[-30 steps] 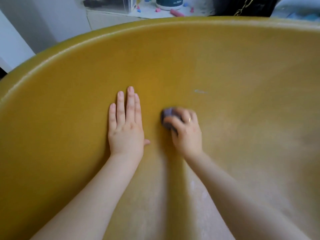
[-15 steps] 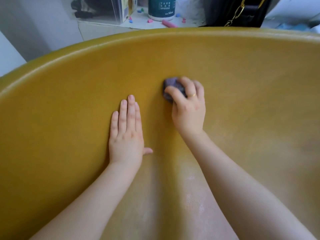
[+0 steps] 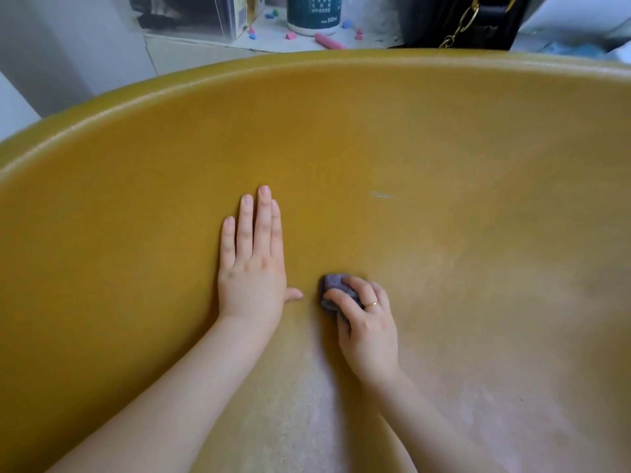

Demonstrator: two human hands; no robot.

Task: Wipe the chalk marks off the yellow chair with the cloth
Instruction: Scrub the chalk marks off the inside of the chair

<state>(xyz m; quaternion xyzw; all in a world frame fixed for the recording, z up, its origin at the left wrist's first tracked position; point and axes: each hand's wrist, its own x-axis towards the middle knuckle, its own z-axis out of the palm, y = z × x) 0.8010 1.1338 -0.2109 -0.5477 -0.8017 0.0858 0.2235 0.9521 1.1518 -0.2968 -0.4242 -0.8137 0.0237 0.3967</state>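
The yellow chair (image 3: 444, 138) fills the view as a wide curved shell. My left hand (image 3: 252, 261) lies flat on it with the fingers straight and held together. Just to its right my right hand (image 3: 367, 322) presses a small bunched purple cloth (image 3: 333, 285) against the seat; most of the cloth is hidden under the fingers. A short pale chalk mark (image 3: 382, 195) shows above and to the right of the cloth. Faint pinkish-white chalk smears (image 3: 307, 404) spread over the near part of the seat between my forearms.
Beyond the chair's rim (image 3: 307, 61) stand a teal and white bottle (image 3: 314, 13), a pink chalk stick (image 3: 329, 40) with small coloured chalk bits, a clear box (image 3: 191, 15) and a black bag with a gold chain (image 3: 464, 18).
My right hand has pulled the cloth down the seat toward me, from above the left fingertips to beside the left thumb. The left hand has stayed flat in place.
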